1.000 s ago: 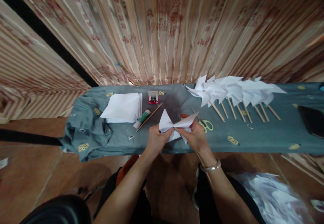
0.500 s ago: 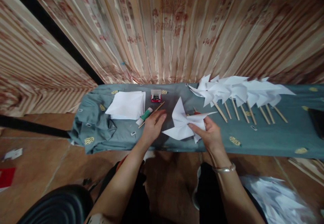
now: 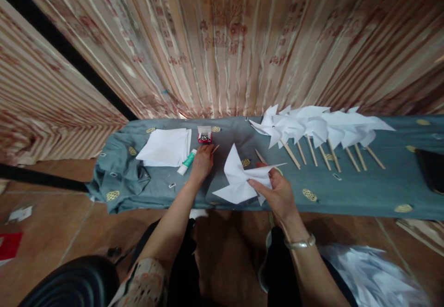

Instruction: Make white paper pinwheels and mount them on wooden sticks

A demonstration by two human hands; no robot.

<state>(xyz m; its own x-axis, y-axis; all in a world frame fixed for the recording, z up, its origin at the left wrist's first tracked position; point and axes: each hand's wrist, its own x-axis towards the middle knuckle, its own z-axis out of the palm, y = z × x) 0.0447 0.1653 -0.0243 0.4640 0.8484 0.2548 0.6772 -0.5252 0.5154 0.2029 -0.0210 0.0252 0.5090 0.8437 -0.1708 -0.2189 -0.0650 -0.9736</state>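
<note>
My right hand (image 3: 279, 189) pinches a white paper pinwheel (image 3: 237, 184) near its centre, thumb on top. The pinwheel's blades fan out to the left, above the cloth. My left hand (image 3: 203, 162) reaches to the front of a small red box (image 3: 204, 136) with its lid raised and shiny little metal pieces inside. The left fingertips point down at the box's near edge and are hidden from me. One end of a thin wooden stick (image 3: 216, 148) pokes out beside that hand. A green and white glue stick (image 3: 187, 162) lies just left of it.
A stack of white paper (image 3: 164, 146) lies at the left of the cloth-covered table (image 3: 222, 205). Several finished pinwheels (image 3: 319, 124) on sticks overlap at the back right. A pointed wooden tool (image 3: 260, 156) lies beyond my right hand. A dark object (image 3: 430, 168) rests at the right edge.
My left hand has moved forward to the red box, over the thin stick. The right hand still holds the pinwheel, and the whole view has shifted slightly.
</note>
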